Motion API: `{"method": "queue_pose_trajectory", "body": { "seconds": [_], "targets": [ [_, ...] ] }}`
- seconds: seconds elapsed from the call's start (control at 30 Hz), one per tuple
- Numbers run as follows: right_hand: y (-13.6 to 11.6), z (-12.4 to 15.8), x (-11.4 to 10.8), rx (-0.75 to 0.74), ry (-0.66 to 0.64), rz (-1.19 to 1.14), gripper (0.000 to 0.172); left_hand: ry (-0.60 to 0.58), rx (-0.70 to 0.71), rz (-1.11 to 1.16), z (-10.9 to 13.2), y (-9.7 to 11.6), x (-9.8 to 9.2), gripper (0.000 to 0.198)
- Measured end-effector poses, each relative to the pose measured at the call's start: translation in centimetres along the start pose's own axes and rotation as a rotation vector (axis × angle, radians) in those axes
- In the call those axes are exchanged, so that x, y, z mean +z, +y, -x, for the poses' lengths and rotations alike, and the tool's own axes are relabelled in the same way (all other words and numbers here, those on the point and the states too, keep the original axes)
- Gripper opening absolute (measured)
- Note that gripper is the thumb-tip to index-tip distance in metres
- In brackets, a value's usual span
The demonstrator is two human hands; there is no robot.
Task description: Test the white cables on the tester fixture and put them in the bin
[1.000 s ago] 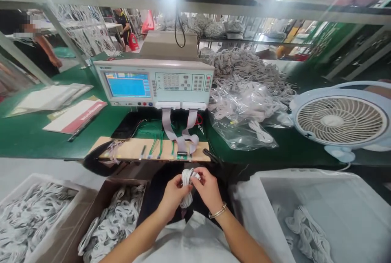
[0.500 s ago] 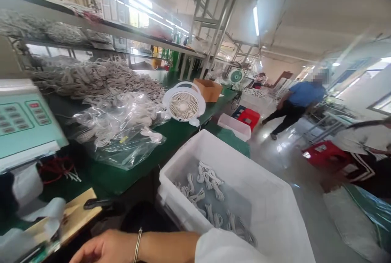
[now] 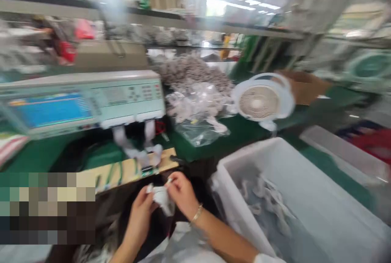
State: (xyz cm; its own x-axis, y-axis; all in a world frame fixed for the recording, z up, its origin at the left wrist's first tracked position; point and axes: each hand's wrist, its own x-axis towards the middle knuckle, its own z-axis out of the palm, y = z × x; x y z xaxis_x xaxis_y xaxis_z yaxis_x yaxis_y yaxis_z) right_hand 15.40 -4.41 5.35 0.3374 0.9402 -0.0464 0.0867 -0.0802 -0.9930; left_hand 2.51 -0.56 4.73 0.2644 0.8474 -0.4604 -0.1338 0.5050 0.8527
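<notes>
My left hand (image 3: 139, 212) and my right hand (image 3: 183, 195), which has a bracelet at its wrist, are close together near the bottom middle. Between them hangs a white bundled cable (image 3: 164, 200), blurred by motion. Each hand pinches a small white end of it, and the fingers of both are closed. Just beyond the hands lies a wooden board (image 3: 168, 158) with a small green circuit piece (image 3: 146, 171) fixed near its edge. Grey ribbon cables (image 3: 125, 142) run from the board up to a pale green tester (image 3: 128, 96) with a blue screen.
To the right stands a white plastic bin (image 3: 305, 165) with several coiled cables (image 3: 269, 197) inside. A white fan (image 3: 259, 102), a clear plastic bag (image 3: 198, 132), a heap of cables (image 3: 195, 71) and a cardboard box (image 3: 302, 87) rest on the green bench (image 3: 241, 132).
The view has swung left from the bin and aisle to the tester. My left hand has come into view, and both hands now hold the white bundled cable above my lap.
</notes>
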Motion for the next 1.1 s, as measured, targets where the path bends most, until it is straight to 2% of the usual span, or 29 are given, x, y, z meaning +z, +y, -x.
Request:
{"method": "queue_pose_trajectory", "body": {
  "seconds": [0.1, 0.17, 0.27, 0.4, 0.5, 0.6, 0.7, 0.93, 1.03, 1.1],
  "targets": [
    [0.0, -2.5, 0.0, 0.128, -0.154, -0.120, 0.022, -0.170, 0.025, 0.114, -0.6, 1.0, 0.3, 0.022],
    [-0.1, -3.5, 0.2, 0.168, -0.211, -0.115, 0.023, -0.220, 0.016, 0.111, -1.2, 1.5, 0.5, 0.019],
    [-0.5, -4.1, 0.5, 0.140, -0.209, -0.078, 0.024, -0.242, 0.016, 0.103, -1.8, 2.0, -0.1, 0.018],
    [-1.0, -4.7, 1.0, 0.110, -0.214, -0.091, 0.024, -0.209, 0.009, 0.034, -2.7, 2.5, -1.4, 0.025],
    [-0.7, -4.9, 1.6, 0.190, -0.221, -0.140, 0.028, -0.193, -0.037, 0.057, -3.2, 2.8, -1.9, 0.027],
    [0.0, -4.9, 2.3, 0.266, -0.150, -0.240, 0.032, -0.182, -0.084, 0.142, -3.5, 3.1, -2.0, 0.026],
    [0.2, -5.0, 2.7, 0.258, -0.093, -0.272, 0.032, -0.155, -0.088, 0.207, -3.5, 3.1, -1.7, 0.024],
    [-0.9, -4.8, 0.7, 0.119, -0.197, -0.097, 0.028, 0.042, 0.058, 0.378, -3.4, 1.9, 0.5, 0.024],
    [-0.9, -4.2, 0.4, 0.090, -0.176, -0.080, 0.028, 0.070, 0.078, 0.448, -3.4, 1.5, 0.9, 0.024],
    [-0.8, -3.9, 0.6, 0.100, -0.160, -0.079, 0.028, 0.046, 0.089, 0.462, -3.4, 1.6, 0.8, 0.025]
  ]
}}
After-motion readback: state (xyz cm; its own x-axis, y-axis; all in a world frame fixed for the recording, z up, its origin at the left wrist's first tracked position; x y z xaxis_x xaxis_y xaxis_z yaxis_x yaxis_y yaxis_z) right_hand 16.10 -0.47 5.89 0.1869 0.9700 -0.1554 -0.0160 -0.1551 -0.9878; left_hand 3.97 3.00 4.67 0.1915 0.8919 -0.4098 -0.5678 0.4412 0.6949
